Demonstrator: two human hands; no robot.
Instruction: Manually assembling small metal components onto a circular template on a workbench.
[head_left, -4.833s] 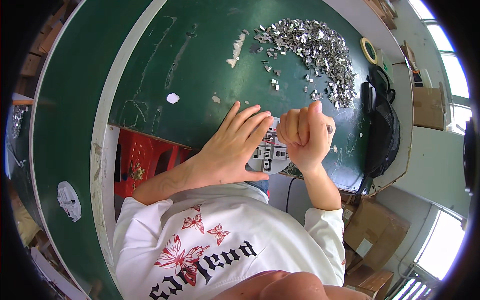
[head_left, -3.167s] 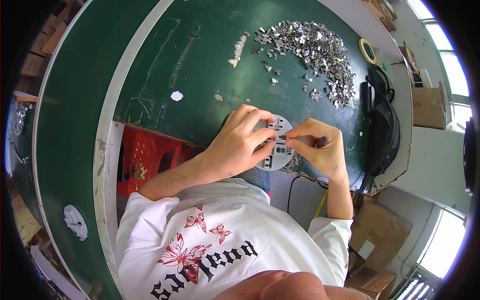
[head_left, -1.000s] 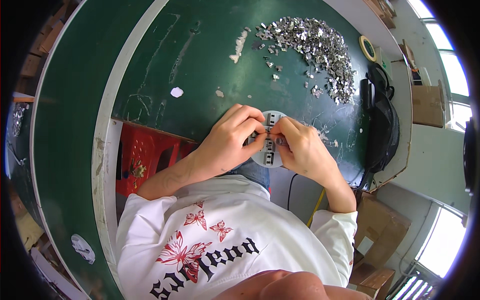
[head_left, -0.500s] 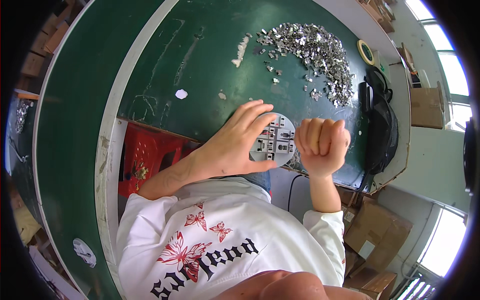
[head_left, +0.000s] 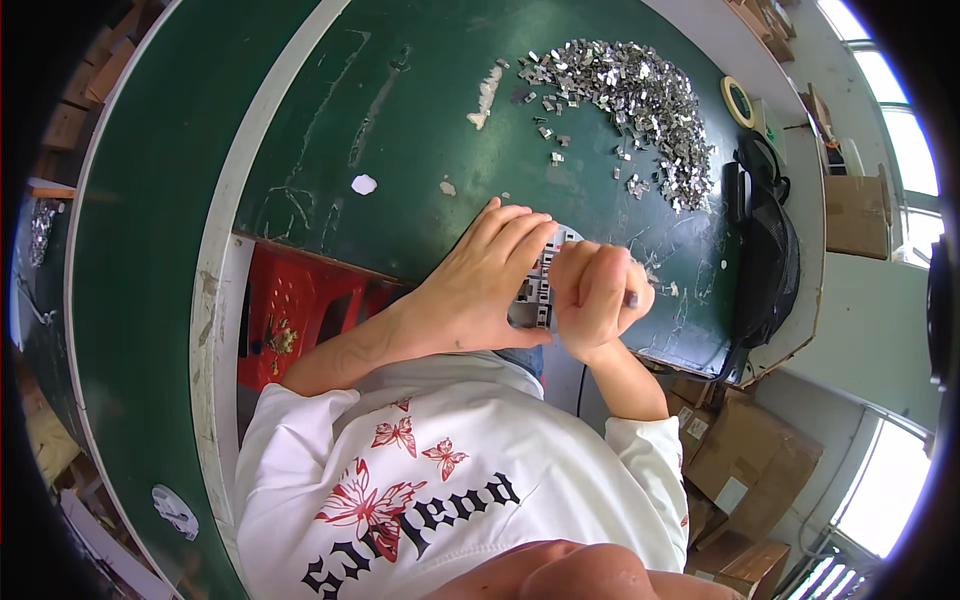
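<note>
A round grey plate [head_left: 531,313] carrying several small block-shaped fittings lies near the table's front edge, partly hidden by my hands. My left hand [head_left: 478,272] rests over its left side, with the fingers stretched along the top and the thumb apart at the lower rim. On the plate's right side, my right hand [head_left: 597,300] is closed in a fist over the fittings. The dark end of a thin rod-like piece [head_left: 630,299] pokes out of the fist; the rest of it is hidden by my fingers.
A large heap of small shiny metal clips [head_left: 640,110] covers the table's far right. Nearby are a tape roll [head_left: 737,102] and a black mesh bag [head_left: 768,255]. A red plastic stool [head_left: 285,305] stands under the front edge. A white fitting [head_left: 175,511] lies on the left table.
My right hand has moved left and turned, from beside the plate to over its right side. My left hand stays nearly in place, its fingers slightly closer together.
</note>
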